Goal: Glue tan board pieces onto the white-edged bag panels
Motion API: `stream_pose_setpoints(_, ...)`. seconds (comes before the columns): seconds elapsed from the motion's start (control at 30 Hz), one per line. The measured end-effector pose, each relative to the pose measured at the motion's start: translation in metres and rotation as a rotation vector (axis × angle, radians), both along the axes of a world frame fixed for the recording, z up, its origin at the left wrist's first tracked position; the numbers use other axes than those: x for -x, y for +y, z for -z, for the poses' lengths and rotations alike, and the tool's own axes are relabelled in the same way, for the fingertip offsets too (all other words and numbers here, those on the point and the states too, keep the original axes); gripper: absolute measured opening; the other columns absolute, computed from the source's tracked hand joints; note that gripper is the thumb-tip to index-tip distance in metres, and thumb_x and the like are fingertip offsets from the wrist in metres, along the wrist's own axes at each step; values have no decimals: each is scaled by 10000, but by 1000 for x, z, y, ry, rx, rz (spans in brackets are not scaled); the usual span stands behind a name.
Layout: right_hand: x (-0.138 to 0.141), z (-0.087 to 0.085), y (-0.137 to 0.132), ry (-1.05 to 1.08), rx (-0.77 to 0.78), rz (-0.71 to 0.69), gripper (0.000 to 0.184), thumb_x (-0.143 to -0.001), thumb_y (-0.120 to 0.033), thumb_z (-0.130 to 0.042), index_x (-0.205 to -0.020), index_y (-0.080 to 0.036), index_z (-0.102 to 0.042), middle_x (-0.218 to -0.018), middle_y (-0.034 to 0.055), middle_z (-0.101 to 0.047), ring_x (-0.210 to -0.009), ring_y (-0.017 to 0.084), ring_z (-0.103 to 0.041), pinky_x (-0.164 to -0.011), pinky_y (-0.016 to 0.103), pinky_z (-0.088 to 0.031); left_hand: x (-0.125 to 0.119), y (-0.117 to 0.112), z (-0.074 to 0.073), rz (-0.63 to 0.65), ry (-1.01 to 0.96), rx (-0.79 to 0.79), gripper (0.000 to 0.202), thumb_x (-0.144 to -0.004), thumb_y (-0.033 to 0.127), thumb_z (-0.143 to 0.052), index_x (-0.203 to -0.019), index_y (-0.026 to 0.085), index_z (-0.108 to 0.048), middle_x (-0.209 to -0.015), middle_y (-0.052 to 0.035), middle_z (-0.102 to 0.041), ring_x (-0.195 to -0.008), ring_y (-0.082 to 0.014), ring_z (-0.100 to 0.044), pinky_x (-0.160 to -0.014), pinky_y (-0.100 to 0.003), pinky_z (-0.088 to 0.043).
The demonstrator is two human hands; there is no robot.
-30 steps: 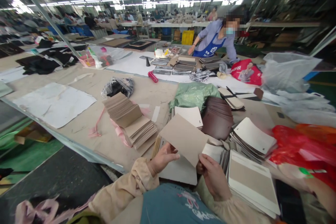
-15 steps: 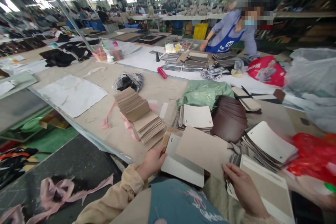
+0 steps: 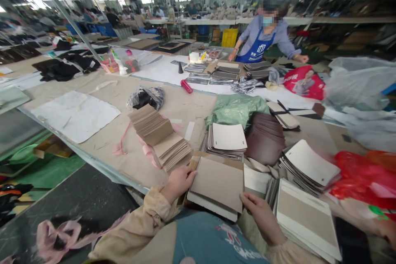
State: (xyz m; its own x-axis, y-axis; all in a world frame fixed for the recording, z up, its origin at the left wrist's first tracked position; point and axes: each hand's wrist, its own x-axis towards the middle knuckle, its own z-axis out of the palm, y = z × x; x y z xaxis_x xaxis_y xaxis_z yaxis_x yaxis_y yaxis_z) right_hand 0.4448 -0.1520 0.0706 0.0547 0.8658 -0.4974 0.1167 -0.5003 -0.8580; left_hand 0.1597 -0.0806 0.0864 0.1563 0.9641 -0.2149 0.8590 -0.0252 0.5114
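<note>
A flat beige panel (image 3: 218,183) lies over a white panel (image 3: 213,207) in front of me, nearly lined up with it. My left hand (image 3: 179,183) pinches the left edge of both. On the right edge of the beige panel, my right hand (image 3: 260,214) grips with thumb and fingers. Brown cardboard (image 3: 195,159) shows beneath the panels. Just beyond my left hand sits a fanned stack of beige panels (image 3: 173,142). A pile of white panels with small slots (image 3: 229,136) stands behind the held pair. To the right of my right hand is a stack of white-and-beige panels (image 3: 307,218).
Dark brown panels (image 3: 266,138) and a green plastic bag (image 3: 235,109) lie beyond. More white panels (image 3: 312,161) and a red plastic bag (image 3: 355,179) are at right. Across the table a masked person in a blue apron (image 3: 261,47) stands. Pink fabric strips (image 3: 58,237) lie lower left.
My right hand has brought the beige panel left and down, from an angle to lying almost squarely over the white panel. The co-worker's arm has moved outward. The view has shifted slightly.
</note>
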Motion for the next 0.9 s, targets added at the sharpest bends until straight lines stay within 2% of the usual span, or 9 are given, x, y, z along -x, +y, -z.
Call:
stream_pose_setpoints(0.27,2,4,1,-39,-3,63,395,-646,-584,-647,-675,-191,-662,-585,-16,-544,-569,144,-416,-568,271,-307,0,-1,9,3,-39,52,193,-839,337,-533,-753,193,-629,-702,-3,-624,-662,-149,-562,-604,-240,-342)
stream_pose_setpoints(0.5,1,10,6,-86,13,30,411,-645,-607,-623,-681,-200,-664,-605,-7,-582,-600,170,-476,-583,280,-345,-2,-1,14,-26,-70,99,212,-818,381,-563,-729,193,-603,-643,21,-590,-631,-138,-546,-583,-230,-340)
stream_pose_setpoints(0.67,-3,21,10,-222,-41,-117,439,-719,-609,-522,-683,-189,-647,-675,18,-638,-702,211,-552,-660,296,-393,-2,1,20,-48,-65,128,206,-806,378,-581,-725,191,-608,-640,25,-591,-625,-135,-542,-584,-229,-338)
stream_pose_setpoints(0.9,-7,22,18,-421,-73,-261,373,-772,-493,-466,-648,-196,-654,-652,15,-641,-678,217,-562,-635,295,-354,-3,4,25,-52,-17,151,188,-790,363,-609,-716,190,-612,-661,19,-605,-655,-142,-551,-580,-227,-316)
